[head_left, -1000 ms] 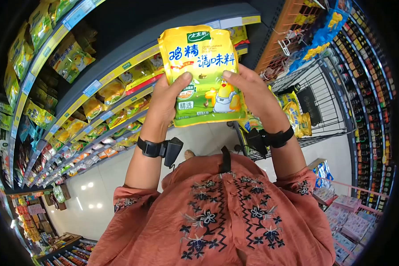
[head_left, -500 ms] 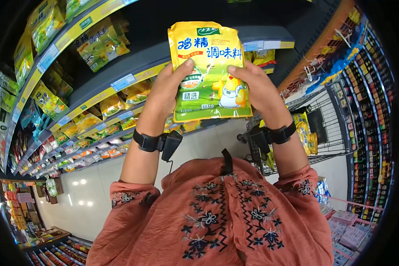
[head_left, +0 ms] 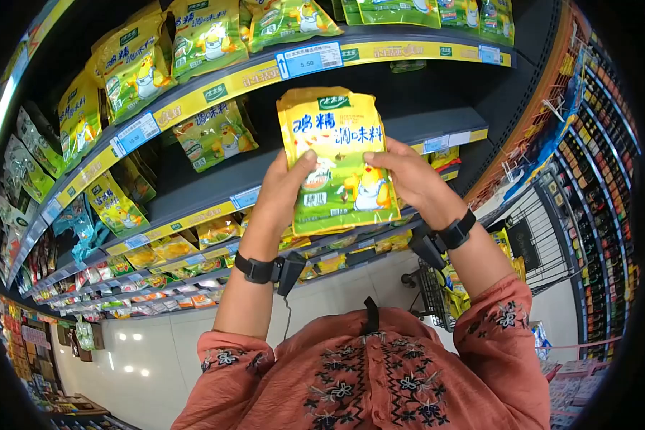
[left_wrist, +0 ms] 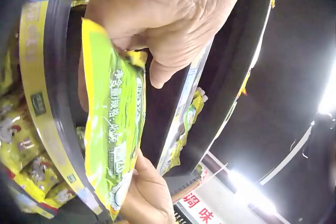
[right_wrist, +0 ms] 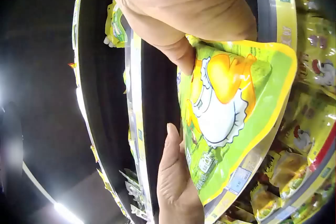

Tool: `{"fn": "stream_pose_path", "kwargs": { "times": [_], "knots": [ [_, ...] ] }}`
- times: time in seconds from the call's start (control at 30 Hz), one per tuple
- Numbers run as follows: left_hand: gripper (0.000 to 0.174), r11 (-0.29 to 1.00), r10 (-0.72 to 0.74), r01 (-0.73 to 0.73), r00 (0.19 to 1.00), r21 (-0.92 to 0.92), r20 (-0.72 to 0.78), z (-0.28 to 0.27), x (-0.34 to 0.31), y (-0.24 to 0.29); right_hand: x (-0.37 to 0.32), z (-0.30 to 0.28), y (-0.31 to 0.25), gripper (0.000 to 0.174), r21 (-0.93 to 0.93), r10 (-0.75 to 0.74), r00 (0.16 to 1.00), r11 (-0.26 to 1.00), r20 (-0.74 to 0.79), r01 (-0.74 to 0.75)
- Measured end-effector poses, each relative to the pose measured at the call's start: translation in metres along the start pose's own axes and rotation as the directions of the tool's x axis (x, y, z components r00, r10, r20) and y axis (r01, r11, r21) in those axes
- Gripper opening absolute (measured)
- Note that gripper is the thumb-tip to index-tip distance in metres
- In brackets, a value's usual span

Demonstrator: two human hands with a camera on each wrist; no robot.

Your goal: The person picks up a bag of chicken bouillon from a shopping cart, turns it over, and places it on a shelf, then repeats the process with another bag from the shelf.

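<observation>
In the head view a yellow and green seasoning bag (head_left: 340, 183) is held upright in front of the shelves. The left hand (head_left: 283, 188) grips its left edge, thumb on the printed front and fingers behind. At the opposite edge the right hand (head_left: 410, 172) grips it the same way. The left wrist view shows the bag (left_wrist: 113, 124) from its side and bottom, with the left hand (left_wrist: 168, 19) at the top. In the right wrist view the right hand (right_wrist: 184, 8) pinches the bag (right_wrist: 226, 103) near a printed chicken figure, its fingers hidden behind.
Similar bags (head_left: 211, 39) stand on the upper shelf, and another bag (head_left: 218, 136) lies on the shelf below. A price rail (head_left: 380, 51) runs along the shelf edge. At the right stands a wire shopping cart (head_left: 545, 244) holding yellow packages.
The view has shifted, bringing more of the upper shelf into sight. The bag and both hands appear lower in the head view, and the grip has stayed the same.
</observation>
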State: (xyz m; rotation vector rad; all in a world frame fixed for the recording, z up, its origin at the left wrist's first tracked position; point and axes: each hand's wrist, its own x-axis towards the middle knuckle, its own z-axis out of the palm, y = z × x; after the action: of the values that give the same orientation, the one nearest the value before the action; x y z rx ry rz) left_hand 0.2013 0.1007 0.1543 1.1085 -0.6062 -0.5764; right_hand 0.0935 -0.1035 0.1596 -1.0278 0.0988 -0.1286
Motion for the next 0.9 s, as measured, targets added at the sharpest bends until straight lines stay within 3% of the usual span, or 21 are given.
{"fn": "stream_pose_path", "kwargs": {
  "times": [0.07, 0.1, 0.17, 0.23, 0.33, 0.4, 0.5, 0.6, 0.63, 0.67, 0.7, 0.73, 0.77, 0.83, 0.9],
  "knots": [
    [0.046, 0.998, -0.003, 0.005, 1.000, 0.062, -0.027, -0.009, 0.003, 0.009, 0.014, 0.000, 0.001, 0.036, 0.023, -0.019, 0.999, 1.000, 0.038, 0.018],
    [0.048, 0.973, 0.021, 0.002, 0.995, 0.230, -0.096, -0.015, 0.004, 0.012, 0.021, -0.001, 0.001, 0.036, 0.037, -0.030, 0.998, 0.999, 0.054, 0.028],
    [0.049, 0.937, 0.062, 0.008, 0.980, 0.349, -0.190, -0.043, 0.008, 0.004, 0.037, -0.006, -0.003, 0.033, 0.007, -0.069, 0.996, 0.998, 0.050, 0.069],
    [0.050, 0.947, 0.166, -0.098, 0.964, 0.305, -0.207, -0.049, -0.001, 0.010, 0.054, -0.013, -0.009, 0.031, -0.043, -0.120, 0.993, 0.992, 0.020, 0.121],
    [0.048, 0.916, 0.224, -0.105, 0.934, 0.386, -0.279, -0.070, -0.007, 0.008, 0.086, -0.019, -0.028, 0.030, -0.110, -0.158, 0.987, 0.981, 0.015, 0.158],
    [0.039, 0.872, 0.300, -0.132, 0.905, 0.472, -0.301, -0.077, -0.006, 0.004, 0.121, -0.028, -0.041, 0.026, -0.120, -0.087, 0.996, 0.989, -0.018, 0.084],
    [0.036, 0.775, 0.384, -0.130, 0.875, 0.619, -0.297, -0.082, -0.002, -0.004, 0.173, -0.038, -0.036, 0.022, -0.013, -0.289, 0.953, 0.956, 0.093, 0.291],
    [0.028, 0.663, 0.506, -0.171, 0.820, 0.729, -0.268, -0.090, 0.008, -0.013, 0.210, -0.019, -0.045, 0.022, -0.160, -0.273, 0.957, 0.953, -0.093, 0.257],
    [0.026, 0.625, 0.549, -0.188, 0.796, 0.758, -0.255, -0.093, 0.010, -0.016, 0.223, -0.026, -0.050, 0.033, -0.396, -0.295, 0.955, 0.879, -0.013, 0.266],
    [0.025, 0.576, 0.571, -0.179, 0.786, 0.797, -0.236, -0.100, 0.013, -0.024, 0.233, -0.036, -0.053, 0.045, -0.799, -0.338, 0.926, 0.504, 0.166, 0.327],
    [0.024, 0.526, 0.593, -0.170, 0.776, 0.834, -0.216, -0.103, 0.016, -0.029, 0.238, -0.039, -0.056, 0.058, -0.910, -0.341, 0.848, -0.234, 0.405, 0.341],
    [0.023, 0.473, 0.615, -0.163, 0.765, 0.866, -0.192, -0.107, 0.020, -0.032, 0.245, -0.039, -0.056, 0.070, -0.857, -0.315, 0.833, -0.407, 0.455, 0.315],
    [0.022, 0.453, 0.624, -0.136, 0.754, 0.881, -0.204, -0.111, 0.023, -0.035, 0.248, -0.042, -0.053, 0.063, -0.777, -0.352, 0.774, -0.569, 0.526, 0.269],
    [0.019, 0.427, 0.634, -0.073, 0.735, 0.901, -0.240, -0.103, 0.025, -0.037, 0.243, -0.033, -0.056, 0.055, -0.839, -0.389, 0.762, -0.407, 0.517, 0.361],
    [0.019, 0.371, 0.696, -0.065, 0.680, 0.927, -0.231, -0.105, 0.030, -0.040, 0.238, -0.022, -0.053, 0.048, -0.860, -0.462, 0.754, -0.433, 0.468, 0.269]
  ]
}}
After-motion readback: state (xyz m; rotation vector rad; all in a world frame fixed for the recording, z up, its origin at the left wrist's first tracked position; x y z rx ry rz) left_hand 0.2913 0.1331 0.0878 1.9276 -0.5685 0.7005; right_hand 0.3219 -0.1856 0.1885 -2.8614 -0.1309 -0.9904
